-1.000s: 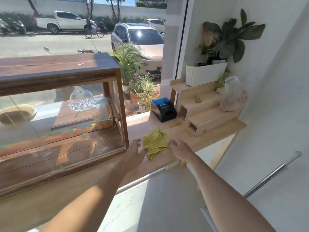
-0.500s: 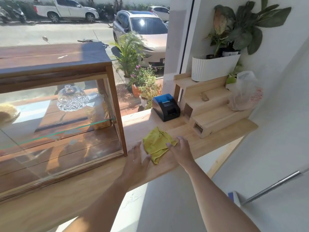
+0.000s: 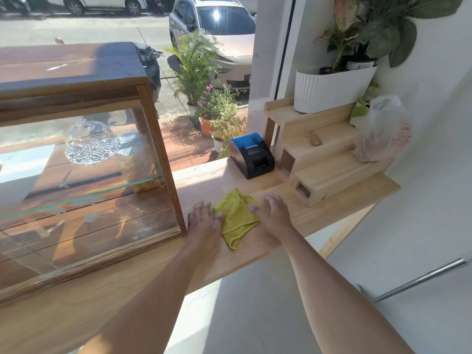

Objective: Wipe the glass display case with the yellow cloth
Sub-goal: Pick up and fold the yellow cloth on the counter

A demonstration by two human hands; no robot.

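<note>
both hands have closed in: left hand (image 3: pixel 203 222) and right hand (image 3: pixel 272 214) lie flat, fingers spread, on yellow cloth (image 3: pixel 236 217) edges.

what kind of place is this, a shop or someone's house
Most likely a small cafe or bakery counter at a street-facing window. A wood-framed glass display case holds a cut-glass dome, and a small receipt printer sits on the wooden counter.

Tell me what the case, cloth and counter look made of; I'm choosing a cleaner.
The case looks like dark varnished wood framing clear glass panes: grain shows on the frame, reflections on the panes. The cloth seems a soft yellow fabric, possibly microfibre, going by its crumpled folds. The counter looks like pale wood with visible grain and a matte finish.
</note>
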